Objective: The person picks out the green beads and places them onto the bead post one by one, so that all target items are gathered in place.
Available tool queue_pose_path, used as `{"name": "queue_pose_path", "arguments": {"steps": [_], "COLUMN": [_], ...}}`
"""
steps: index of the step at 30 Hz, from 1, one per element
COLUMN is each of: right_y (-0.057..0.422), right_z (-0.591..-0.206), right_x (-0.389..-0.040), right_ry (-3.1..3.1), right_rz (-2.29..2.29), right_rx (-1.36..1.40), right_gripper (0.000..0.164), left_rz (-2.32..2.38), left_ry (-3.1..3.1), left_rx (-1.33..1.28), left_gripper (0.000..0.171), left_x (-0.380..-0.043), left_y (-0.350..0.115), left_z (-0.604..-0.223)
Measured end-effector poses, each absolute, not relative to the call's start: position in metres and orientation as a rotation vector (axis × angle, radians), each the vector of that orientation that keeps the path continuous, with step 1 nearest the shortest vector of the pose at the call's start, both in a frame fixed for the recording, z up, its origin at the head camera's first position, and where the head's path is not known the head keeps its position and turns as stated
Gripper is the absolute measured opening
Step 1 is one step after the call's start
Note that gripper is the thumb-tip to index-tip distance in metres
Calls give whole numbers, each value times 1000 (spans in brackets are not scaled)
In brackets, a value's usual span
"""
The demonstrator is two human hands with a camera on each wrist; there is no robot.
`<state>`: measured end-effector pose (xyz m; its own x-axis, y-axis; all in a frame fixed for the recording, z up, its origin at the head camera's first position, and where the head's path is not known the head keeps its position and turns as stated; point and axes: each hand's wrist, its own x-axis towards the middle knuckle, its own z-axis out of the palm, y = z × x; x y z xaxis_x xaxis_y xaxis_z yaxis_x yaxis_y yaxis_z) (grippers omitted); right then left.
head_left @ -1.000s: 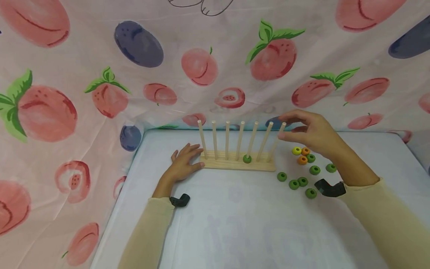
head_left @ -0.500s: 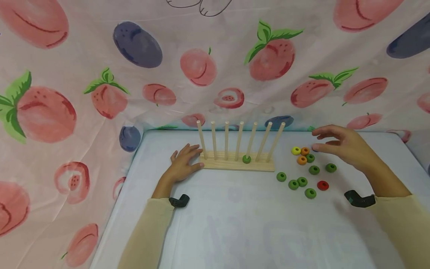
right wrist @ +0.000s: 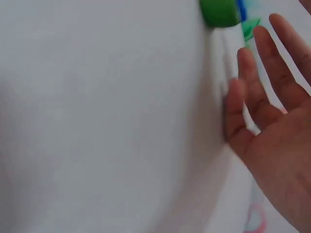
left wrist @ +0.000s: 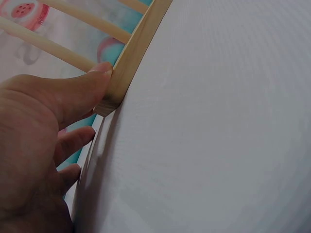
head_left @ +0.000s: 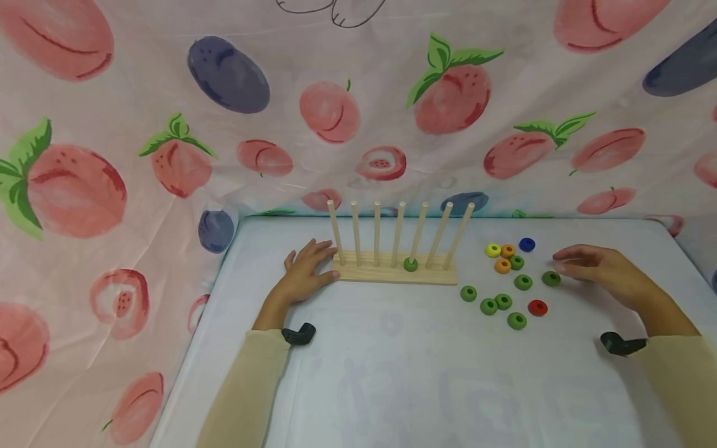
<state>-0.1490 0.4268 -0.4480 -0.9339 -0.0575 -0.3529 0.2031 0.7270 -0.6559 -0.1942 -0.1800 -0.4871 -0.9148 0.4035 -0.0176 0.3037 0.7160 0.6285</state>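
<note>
A wooden peg rack [head_left: 370, 272] stands on the table in the head view, its upright pegs in one row. One green bead [head_left: 411, 265] sits at the foot of a peg. My left hand [head_left: 307, 270] holds the rack's left end, thumb at the front corner and index finger towards the back; the left wrist view shows the thumb pressed to the wood. My right hand [head_left: 610, 274], fingers relaxed and holding nothing, is just right of a loose green bead [head_left: 551, 279]. In the right wrist view its fingers [right wrist: 249, 77] are spread apart, below a green bead.
Right of the rack lie several green beads [head_left: 488, 307], a red bead [head_left: 538, 308], a yellow bead [head_left: 493, 250], two orange beads [head_left: 502, 266] and a blue bead [head_left: 527, 244]. A fruit-print cloth [head_left: 330, 112] hangs behind the white table [head_left: 392, 373].
My right hand has moved from the rack's rightmost peg to the right and down beside the loose beads, uncovering the red and blue ones. The left hand has stayed at the rack.
</note>
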Motion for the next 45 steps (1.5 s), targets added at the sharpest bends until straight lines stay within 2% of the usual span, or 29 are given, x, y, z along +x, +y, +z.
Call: {"name": "queue_pose_path", "arguments": {"steps": [15, 22, 45], "right_y": [440, 432, 435], "right_z": [-470, -470, -464], "right_x": [-151, -150, -147], "right_ry": [2553, 2558, 2520], "right_rz": [-963, -944, -973], "right_rx": [-62, -37, -14], "right_gripper": [56, 64, 65], "left_rz": [953, 958, 968], "left_ry": [2773, 2772, 2768], "left_rx": [573, 576, 589], "left_gripper": [60, 60, 59], "left_x": [-195, -193, -194], "left_y": [-181, -182, -181], "left_z": [-488, -487, -488]}}
